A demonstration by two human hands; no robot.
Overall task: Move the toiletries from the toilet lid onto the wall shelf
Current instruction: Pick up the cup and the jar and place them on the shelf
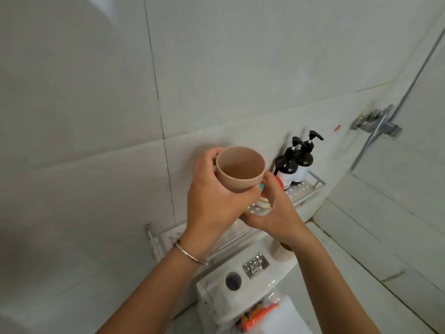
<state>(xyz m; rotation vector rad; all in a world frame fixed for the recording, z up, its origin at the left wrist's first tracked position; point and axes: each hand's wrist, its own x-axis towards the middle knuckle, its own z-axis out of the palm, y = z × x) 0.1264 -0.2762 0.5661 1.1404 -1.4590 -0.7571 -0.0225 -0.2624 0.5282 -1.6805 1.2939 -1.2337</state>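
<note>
Above the perforated wall shelf (304,191), her left hand (212,196) grips a beige cup (237,169), mouth tipped up toward us, its axis leaning off vertical. Her right hand (272,213), fingers loosely curved, touches the cup's base beside two black pump bottles (295,165).

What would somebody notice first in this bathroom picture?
Probably the beige cup in the middle, gripped by the left hand above the metal wall shelf, with the right hand just under it. Next, two dark pump bottles standing on the shelf's right end.
</note>
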